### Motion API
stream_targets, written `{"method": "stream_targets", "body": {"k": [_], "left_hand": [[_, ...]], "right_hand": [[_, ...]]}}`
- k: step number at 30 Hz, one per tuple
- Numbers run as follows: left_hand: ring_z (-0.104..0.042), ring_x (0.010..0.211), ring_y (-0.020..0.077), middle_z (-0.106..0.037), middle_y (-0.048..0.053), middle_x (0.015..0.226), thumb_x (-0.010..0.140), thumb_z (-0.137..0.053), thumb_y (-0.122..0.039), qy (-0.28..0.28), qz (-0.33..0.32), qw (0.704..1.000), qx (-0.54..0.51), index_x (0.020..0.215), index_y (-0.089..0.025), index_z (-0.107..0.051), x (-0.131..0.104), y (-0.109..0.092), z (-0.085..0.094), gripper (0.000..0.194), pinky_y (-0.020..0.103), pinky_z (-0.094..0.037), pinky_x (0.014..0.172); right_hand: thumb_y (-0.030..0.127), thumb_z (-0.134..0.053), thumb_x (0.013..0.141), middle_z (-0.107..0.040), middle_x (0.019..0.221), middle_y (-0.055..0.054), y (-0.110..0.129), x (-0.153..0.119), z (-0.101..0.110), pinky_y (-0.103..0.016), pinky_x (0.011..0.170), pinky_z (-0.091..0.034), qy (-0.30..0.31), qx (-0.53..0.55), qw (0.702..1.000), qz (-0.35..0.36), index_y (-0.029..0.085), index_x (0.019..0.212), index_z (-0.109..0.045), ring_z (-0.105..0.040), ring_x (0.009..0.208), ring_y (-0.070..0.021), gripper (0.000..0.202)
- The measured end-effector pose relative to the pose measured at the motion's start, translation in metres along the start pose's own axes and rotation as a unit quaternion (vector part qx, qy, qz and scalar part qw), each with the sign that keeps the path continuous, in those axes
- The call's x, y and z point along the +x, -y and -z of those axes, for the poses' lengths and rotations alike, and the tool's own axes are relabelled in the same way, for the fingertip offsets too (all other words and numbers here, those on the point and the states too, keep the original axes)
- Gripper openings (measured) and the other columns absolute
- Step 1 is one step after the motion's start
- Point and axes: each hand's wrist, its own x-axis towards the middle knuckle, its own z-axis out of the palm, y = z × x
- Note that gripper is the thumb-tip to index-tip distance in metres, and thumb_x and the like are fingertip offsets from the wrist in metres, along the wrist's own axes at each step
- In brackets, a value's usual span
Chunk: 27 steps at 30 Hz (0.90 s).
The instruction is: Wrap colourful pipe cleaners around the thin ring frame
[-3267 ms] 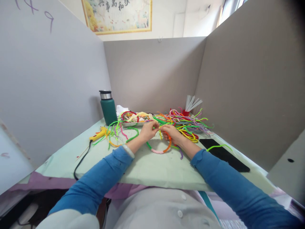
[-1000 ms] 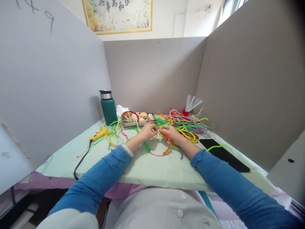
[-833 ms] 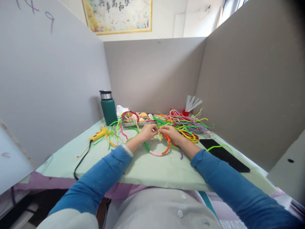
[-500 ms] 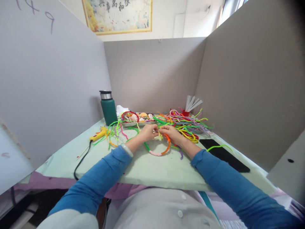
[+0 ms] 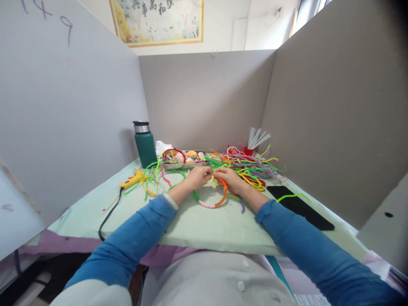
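Note:
A ring wrapped in green, pink and orange fuzzy stems (image 5: 208,205) hangs below both hands, over the pale tablecloth. My left hand (image 5: 199,177) is closed at the ring's upper left, its fingertips pinching near a short yellow piece (image 5: 214,182). Close against it, my right hand (image 5: 228,178) is closed on the upper right of the ring, by the orange part. The fingertips nearly meet, and what exactly lies between them is too small to tell. A purple and green stem (image 5: 242,205) lies beside my right wrist.
A green bottle (image 5: 145,148) and a yellow glue gun (image 5: 131,180) with a black cord stand left. Behind the hands are a metal tray of shells (image 5: 191,165), a pile of colourful stems (image 5: 251,163) and a red cup of white sticks (image 5: 249,151). At right lies a black flat object (image 5: 302,209).
The fingertips of both hands have shifted slightly around the yellow piece. The ring and the arms have stayed almost in place.

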Motion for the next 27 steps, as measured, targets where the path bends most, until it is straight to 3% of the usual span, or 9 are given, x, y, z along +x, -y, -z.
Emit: {"method": "stream_targets", "body": {"k": [16,22,27], "left_hand": [[-0.048,0.054,0.009,-0.063,0.002,0.064,0.075,-0.05,-0.018,0.019,0.028,0.999,-0.034,0.082,-0.013,-0.068,0.0011,0.0009,-0.001,0.02,0.019,-0.033,0.055],[-0.047,0.053,0.0092,-0.063,0.003,0.066,0.071,-0.057,-0.029,0.005,0.04,0.999,-0.013,0.081,-0.013,-0.067,0.0003,-0.0036,0.0005,0.021,0.02,-0.03,0.052],[-0.046,0.053,0.0091,-0.063,0.004,0.066,0.077,-0.051,-0.033,0.02,0.023,0.999,-0.026,0.081,-0.013,-0.066,0.0,-0.0035,0.0015,0.025,0.019,-0.029,0.051]], "right_hand": [[0.031,-0.063,0.065,-0.044,0.046,0.006,0.0027,-0.0004,0.0001,-0.021,0.038,-0.026,-0.016,0.002,1.0,-0.006,0.016,0.067,-0.054,-0.037,0.039,-0.0062,0.018],[0.031,-0.064,0.064,-0.046,0.046,0.005,0.0038,-0.0016,-0.0008,-0.021,0.038,-0.027,-0.014,0.01,1.0,-0.015,0.016,0.066,-0.053,-0.037,0.038,-0.0062,0.019],[0.031,-0.065,0.062,-0.046,0.047,0.006,0.006,-0.0025,-0.0016,-0.021,0.037,-0.026,-0.014,0.007,1.0,-0.01,0.016,0.068,-0.054,-0.037,0.038,-0.006,0.019]]}}
